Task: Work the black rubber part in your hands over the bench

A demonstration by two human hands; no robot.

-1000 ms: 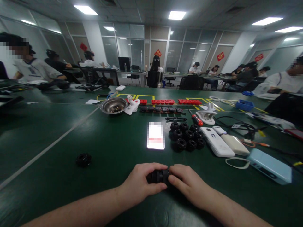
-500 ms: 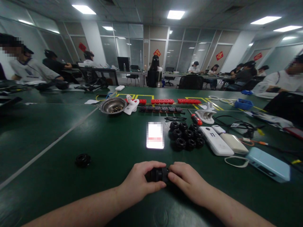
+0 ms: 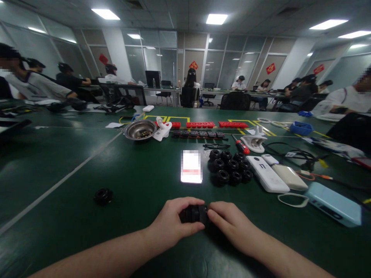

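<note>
Between my two hands, low over the green table (image 3: 127, 170), is a black ribbed plastic fitting (image 3: 195, 213). My left hand (image 3: 171, 218) wraps around its left part, thumb on the near side and fingers on the far side. Closed at the fitting's right end, my right hand (image 3: 230, 222) holds it with thumb and bent fingers, which partly hide that end. One black ring-shaped piece (image 3: 103, 196) lies alone to the left. Several similar black rings (image 3: 232, 165) sit grouped beyond my right hand. A lit phone (image 3: 191, 168) lies in front of the hands.
A metal bowl (image 3: 140, 130) with small brass-coloured parts stands farther back. Red trays (image 3: 199, 125), a black strip of parts (image 3: 199, 134) and a screwdriver (image 3: 242, 146) lie beyond. Right are a white device (image 3: 268, 174), a blue box (image 3: 333, 204) and cables. People sit around.
The camera view has shifted slightly, so the table items appear a little farther right. Both hands stay on the black fitting, with only a small shift of it between the fingers.
</note>
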